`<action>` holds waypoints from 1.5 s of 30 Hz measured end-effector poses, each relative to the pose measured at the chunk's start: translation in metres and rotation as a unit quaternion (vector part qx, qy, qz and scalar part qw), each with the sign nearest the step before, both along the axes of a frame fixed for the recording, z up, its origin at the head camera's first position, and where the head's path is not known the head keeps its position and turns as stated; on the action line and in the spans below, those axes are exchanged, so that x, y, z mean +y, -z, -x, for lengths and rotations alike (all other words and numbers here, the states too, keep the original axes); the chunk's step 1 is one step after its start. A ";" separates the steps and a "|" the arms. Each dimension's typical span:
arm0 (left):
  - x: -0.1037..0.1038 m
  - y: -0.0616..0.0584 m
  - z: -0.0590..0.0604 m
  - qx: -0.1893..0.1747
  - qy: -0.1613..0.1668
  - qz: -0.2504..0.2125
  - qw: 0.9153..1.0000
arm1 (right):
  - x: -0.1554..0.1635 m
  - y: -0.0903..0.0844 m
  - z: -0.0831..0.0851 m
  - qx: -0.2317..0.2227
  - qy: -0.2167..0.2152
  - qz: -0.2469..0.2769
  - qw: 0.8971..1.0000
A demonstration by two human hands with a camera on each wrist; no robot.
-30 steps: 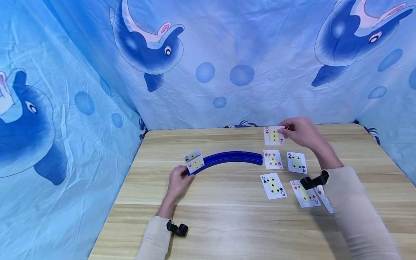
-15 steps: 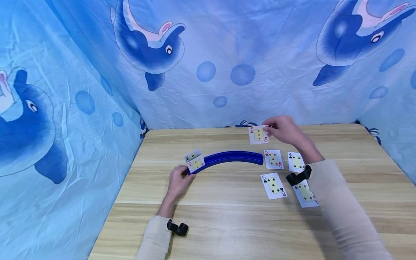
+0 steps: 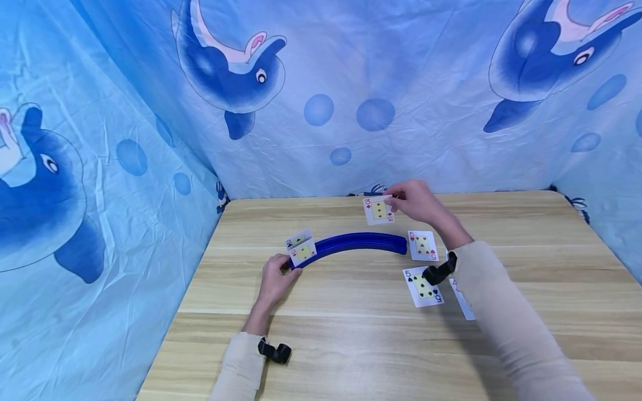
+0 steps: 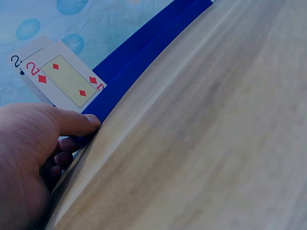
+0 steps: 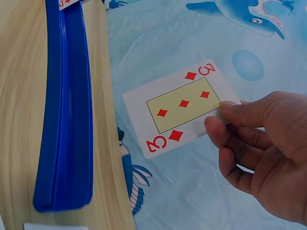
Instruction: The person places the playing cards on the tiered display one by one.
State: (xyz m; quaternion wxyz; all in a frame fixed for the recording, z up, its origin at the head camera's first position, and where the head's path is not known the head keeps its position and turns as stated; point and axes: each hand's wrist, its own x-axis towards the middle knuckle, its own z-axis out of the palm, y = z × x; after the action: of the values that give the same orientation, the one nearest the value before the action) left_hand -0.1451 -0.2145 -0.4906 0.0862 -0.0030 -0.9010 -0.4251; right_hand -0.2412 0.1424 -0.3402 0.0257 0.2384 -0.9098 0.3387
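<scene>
Here, right hand [image 5: 276, 143] in a pinch on three of diamonds [image 5: 177, 111], left hand [image 4: 29, 153] around blue rack's end [image 4: 111, 86]

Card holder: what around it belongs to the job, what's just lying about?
Likely the job:
blue card holder, gripped by left hand
three of diamonds, in right hand
two of diamonds, black two, in holder
probably five of hearts, black five

Just surroundings:
table
dolphin curtain

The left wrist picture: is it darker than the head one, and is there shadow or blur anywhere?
Left wrist: yes, dimmer than the head view; the wood grain of the table looks soft, though the two of diamonds reads clearly. Head: brighter, with a soft shadow on the table left of the right sleeve. Right wrist: the three of diamonds looks crisp.
</scene>
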 end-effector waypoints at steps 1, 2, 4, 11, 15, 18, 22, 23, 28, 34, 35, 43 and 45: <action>0.000 0.000 0.000 0.000 0.000 -0.001 1.000 | -0.003 0.001 0.001 -0.002 -0.002 0.005 1.000; 0.000 0.001 0.000 0.000 0.001 0.000 1.000 | -0.005 0.001 0.001 -0.005 -0.005 0.010 1.000; -0.001 0.001 0.000 0.000 0.001 -0.001 1.000 | -0.011 0.002 0.002 -0.007 -0.014 0.017 1.000; -0.001 0.003 0.001 -0.001 0.001 -0.005 1.000 | -0.029 0.008 0.008 -0.022 -0.036 0.023 0.999; -0.002 0.002 0.000 -0.003 -0.001 -0.009 1.000 | -0.040 0.010 0.011 -0.025 -0.052 0.027 0.998; -0.001 0.002 0.000 -0.002 0.001 -0.012 1.000 | -0.049 0.013 0.012 -0.028 -0.059 0.028 0.997; -0.001 0.001 0.000 0.001 0.003 -0.009 1.000 | -0.057 0.017 0.013 -0.040 -0.058 0.025 0.997; -0.001 0.001 0.000 0.001 0.003 -0.006 1.000 | -0.059 0.018 0.013 -0.044 -0.057 0.024 0.997; -0.001 0.000 0.001 -0.003 0.002 -0.005 1.000 | -0.069 0.021 0.013 -0.057 -0.054 0.025 0.997; -0.001 0.000 0.000 -0.002 0.000 -0.010 1.000 | -0.082 0.023 0.012 -0.062 -0.060 0.031 0.996; -0.001 0.001 0.000 -0.001 0.001 -0.010 1.000 | -0.085 0.024 0.012 -0.062 -0.061 0.033 0.996; -0.002 0.002 0.001 0.003 0.001 -0.008 1.000 | -0.098 0.027 0.010 -0.054 -0.067 0.031 0.996; -0.002 0.002 0.002 0.002 0.001 -0.009 1.000 | -0.100 0.028 0.010 -0.048 -0.070 0.029 0.996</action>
State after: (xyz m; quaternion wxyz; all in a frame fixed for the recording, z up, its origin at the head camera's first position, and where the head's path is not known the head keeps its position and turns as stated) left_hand -0.1466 -0.2163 -0.4923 0.0876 -0.0039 -0.8968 -0.4337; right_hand -0.2509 0.0425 -0.3682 -0.0347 0.2844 -0.8809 0.3767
